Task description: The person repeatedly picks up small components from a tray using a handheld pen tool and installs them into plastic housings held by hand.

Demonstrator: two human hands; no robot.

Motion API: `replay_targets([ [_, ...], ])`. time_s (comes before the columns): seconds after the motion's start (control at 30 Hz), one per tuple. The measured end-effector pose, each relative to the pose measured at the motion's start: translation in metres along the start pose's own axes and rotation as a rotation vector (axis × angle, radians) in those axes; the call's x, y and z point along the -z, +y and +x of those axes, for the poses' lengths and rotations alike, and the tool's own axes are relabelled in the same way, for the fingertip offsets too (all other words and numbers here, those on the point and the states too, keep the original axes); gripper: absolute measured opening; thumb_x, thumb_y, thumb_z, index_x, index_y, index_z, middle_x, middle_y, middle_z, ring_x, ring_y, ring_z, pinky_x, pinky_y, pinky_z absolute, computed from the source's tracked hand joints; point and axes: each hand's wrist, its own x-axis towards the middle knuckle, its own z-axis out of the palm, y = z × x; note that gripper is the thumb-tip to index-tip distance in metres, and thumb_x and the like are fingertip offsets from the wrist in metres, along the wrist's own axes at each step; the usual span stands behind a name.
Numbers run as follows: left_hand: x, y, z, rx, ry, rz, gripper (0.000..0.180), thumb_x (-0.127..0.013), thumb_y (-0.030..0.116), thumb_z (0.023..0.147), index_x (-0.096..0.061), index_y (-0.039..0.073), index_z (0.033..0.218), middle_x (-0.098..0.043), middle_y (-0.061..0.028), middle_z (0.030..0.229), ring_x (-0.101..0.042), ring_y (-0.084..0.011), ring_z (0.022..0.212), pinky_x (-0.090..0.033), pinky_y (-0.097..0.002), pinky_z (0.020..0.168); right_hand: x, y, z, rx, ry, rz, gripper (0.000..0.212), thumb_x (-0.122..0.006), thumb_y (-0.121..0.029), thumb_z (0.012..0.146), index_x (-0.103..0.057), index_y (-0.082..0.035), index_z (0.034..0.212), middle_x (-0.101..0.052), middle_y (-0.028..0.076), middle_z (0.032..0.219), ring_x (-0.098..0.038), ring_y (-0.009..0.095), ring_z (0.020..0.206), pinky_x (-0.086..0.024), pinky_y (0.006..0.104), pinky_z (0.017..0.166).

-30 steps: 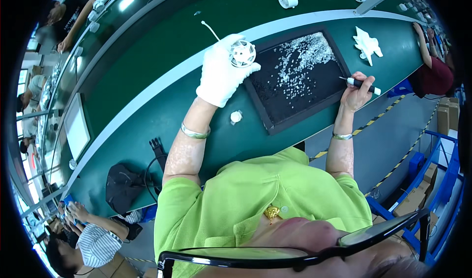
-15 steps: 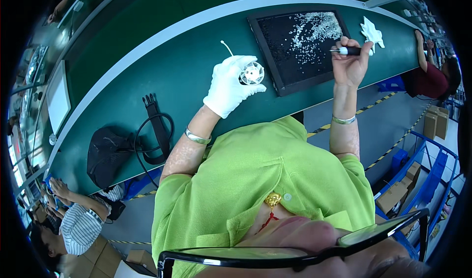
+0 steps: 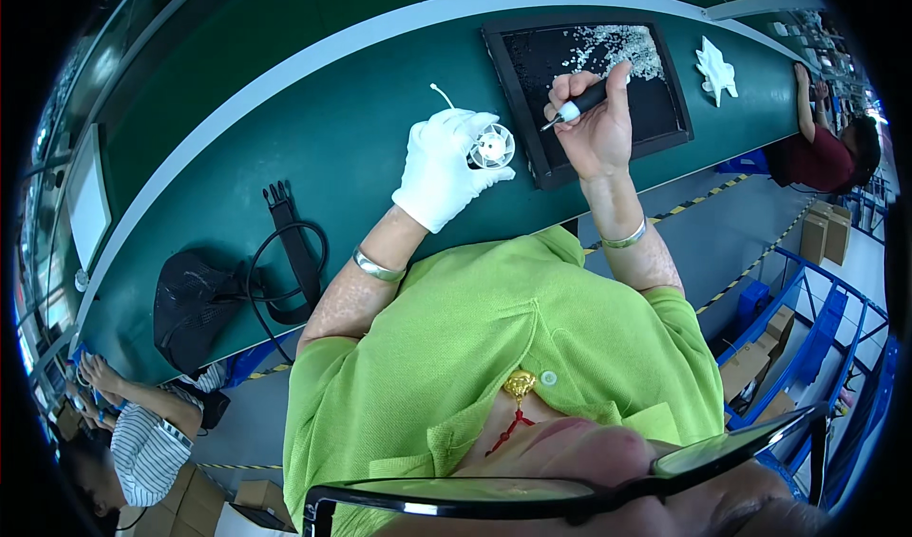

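Observation:
My left hand [image 3: 437, 169], in a white glove, grips a small white fan wheel [image 3: 492, 147] by its side, its open face turned up. A thin white cable [image 3: 441, 94] sticks out above the glove. My bare right hand [image 3: 598, 131] is closed around a black-handled tool [image 3: 581, 101] with a white collar and a thin metal tip. That tip points left toward the fan wheel and is apart from it. Under and behind my right hand lies a black tray [image 3: 532, 138] with many small whitish pieces [image 3: 635, 47] gathered at its far right.
A white crumpled glove [image 3: 714, 70] lies right of the tray. On the green table [image 3: 370, 119] at left are a black bag [image 3: 195, 309] and a black strap with cable [image 3: 296, 252]. One person sits at the left, another in dark red [image 3: 819, 165] at the far right.
My right hand has moved left with the tool, from the tray's right side to above its middle, nearer the fan wheel. My left hand has barely moved.

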Motion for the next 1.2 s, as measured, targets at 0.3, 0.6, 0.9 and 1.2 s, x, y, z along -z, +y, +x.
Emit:
replay_targets([
  [0.3,-0.002,-0.003,-0.002,0.026,0.048,-0.022,0.061,-0.086,0.025,0.052,-0.061,0.007,0.105,-0.064,-0.0105,0.097,-0.06,-0.0304,0.092,-0.046,-0.0391,0.081,0.002,0.017,0.002,-0.057,0.06,0.005,0.066,-0.035,-0.061,0.092,-0.061,-0.004,0.072,-0.06,0.013,0.078,-0.049,0.013,0.057,-0.039,0.0218,0.051],
  [0.6,-0.002,-0.004,-0.002,0.017,0.073,-0.002,0.061,-0.087,0.022,0.051,-0.061,0.007,0.104,-0.064,-0.0108,0.096,-0.061,-0.03,0.089,-0.047,-0.0391,0.077,-0.021,0.019,0.007,0.105,-0.049,-0.03,0.054,-0.03,-0.048,0.099,-0.053,-0.004,0.079,-0.058,0.016,0.1,-0.052,0.019,0.08,-0.043,0.0321,0.077],
  [0.9,-0.001,-0.002,0.004,0.047,0.082,-0.015,0.053,-0.086,0.019,0.053,-0.063,0.004,0.099,-0.065,-0.0128,0.089,-0.062,-0.0311,0.083,-0.05,-0.0381,0.074,-0.034,0.046,0.013,0.077,-0.102,0.083,0.048,-0.048,-0.043,0.096,-0.04,-0.007,0.064,-0.051,0.007,0.076,-0.031,0.008,0.045,-0.027,0.0232,0.045],
  [1.2,0.004,0.0,0.007,0.069,0.042,-0.031,0.047,-0.084,0.018,0.056,-0.064,0.002,0.096,-0.065,-0.0133,0.086,-0.063,-0.0317,0.081,-0.05,-0.0381,0.073,-0.039,0.057,0.007,0.192,-0.069,-0.118,0.052,-0.05,-0.043,0.094,-0.038,-0.005,0.062,-0.048,0.008,0.066,-0.03,0.006,0.042,-0.025,0.0219,0.041],
])
